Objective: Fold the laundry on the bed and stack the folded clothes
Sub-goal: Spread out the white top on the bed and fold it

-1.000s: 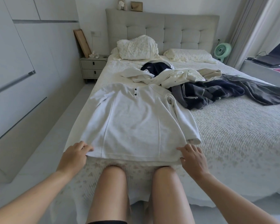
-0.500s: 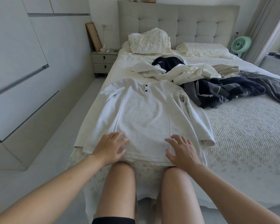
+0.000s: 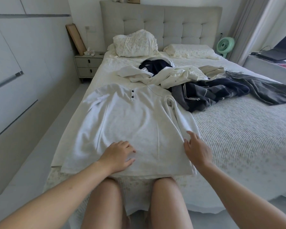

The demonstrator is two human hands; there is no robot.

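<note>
A white long-sleeved shirt point(image 3: 132, 123) with two dark buttons lies spread flat, front up, at the near end of the bed point(image 3: 238, 138). My left hand point(image 3: 117, 156) rests flat on its lower front near the hem, fingers relaxed. My right hand point(image 3: 196, 149) hovers at the shirt's right edge by the sleeve cuff, fingers loosely spread, holding nothing. Farther up the bed lies a heap of unfolded clothes: a cream shirt point(image 3: 177, 76), a navy top point(image 3: 155, 66), a navy striped garment point(image 3: 210, 95) and grey trousers point(image 3: 271, 91).
Two pillows point(image 3: 135, 43) lean at the grey headboard. A nightstand point(image 3: 88, 65) stands left of the bed, wardrobe doors point(image 3: 15, 71) along the left wall. A green fan point(image 3: 224, 44) and a desk with a laptop point(image 3: 281, 50) are at the right. My knees touch the bed's foot.
My hands left the hem corners and moved onto the shirt. Since half a second ago the right hand slid rightward to the sleeve edge; the left stayed on the lower front.
</note>
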